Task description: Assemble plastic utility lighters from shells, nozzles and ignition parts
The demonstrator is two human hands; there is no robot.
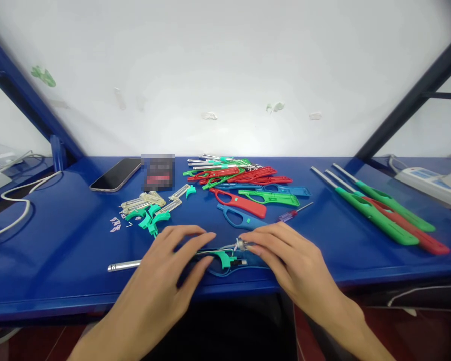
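On the blue bench near its front edge lies a blue lighter half-shell (232,272) with a green trigger (225,259) seated in it. A metal lighter tube (124,265) sticks out to the left, partly behind my left hand. My left hand (173,265) arches over the shell's left part, its thumb and fingers apart on either side of the trigger area. Between the thumb and fingertips of my right hand (291,253) is a small clear lighter part with a metal fitting (241,244), just above the shell. A thin white wire or tube reaches it; the rest is hidden by my fingers.
Behind lie a screwdriver (295,212), a red shell (240,201) and a pile of coloured shells (244,175). Green triggers (150,218) and pale igniter pieces (143,201) sit left, near a phone (116,175). Assembled long lighters (376,215) lie right.
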